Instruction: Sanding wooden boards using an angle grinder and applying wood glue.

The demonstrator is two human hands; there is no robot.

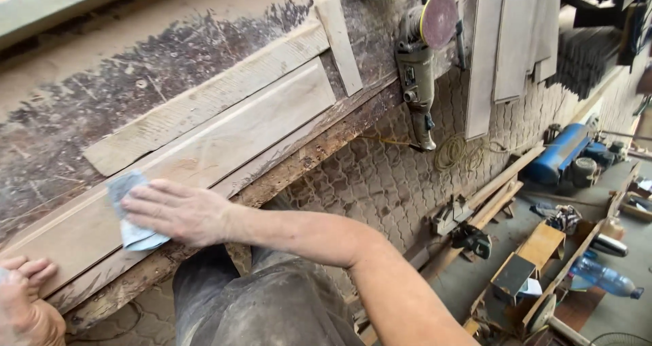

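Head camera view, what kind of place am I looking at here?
Most likely a woodworking shop. The right hand presses a sheet of sandpaper on a long wooden board lying on a worn workbench, a disc sander rests nearby, and power tools sit on the floor.

Soft even daylight, sharp focus, tilted wide-angle view
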